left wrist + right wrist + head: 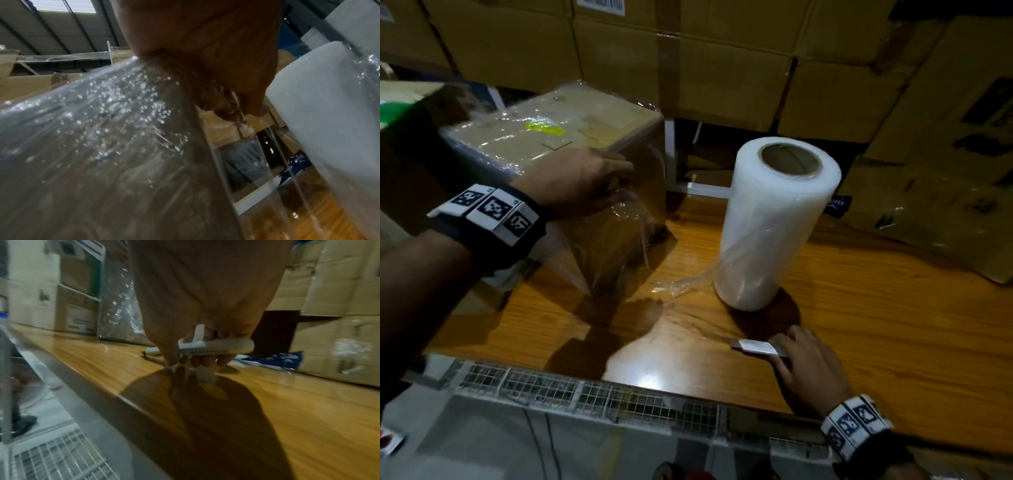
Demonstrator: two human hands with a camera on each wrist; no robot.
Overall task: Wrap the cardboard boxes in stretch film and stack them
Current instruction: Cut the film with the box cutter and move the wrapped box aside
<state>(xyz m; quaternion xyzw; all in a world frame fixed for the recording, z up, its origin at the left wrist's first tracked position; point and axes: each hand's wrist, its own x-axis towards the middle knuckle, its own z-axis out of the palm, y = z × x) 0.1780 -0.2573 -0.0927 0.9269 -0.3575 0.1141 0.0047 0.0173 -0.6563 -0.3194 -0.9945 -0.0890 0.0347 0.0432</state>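
Pinching film [633, 212] beside box [571, 164], left hand [582, 185]

Left hand [582, 185] on wrapped box [558, 144]; right hand [808, 366] grips cutter [756, 346].

Wooden table [859, 308], lower centre of the frame.
A film-wrapped cardboard box [571, 144] stood left, a stretch film roll [774, 222] upright at centre.

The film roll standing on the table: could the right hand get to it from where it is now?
Probably yes: the roll stands just beyond the right hand with bare table between, but that hand grips a cutter, so it would need freeing first.
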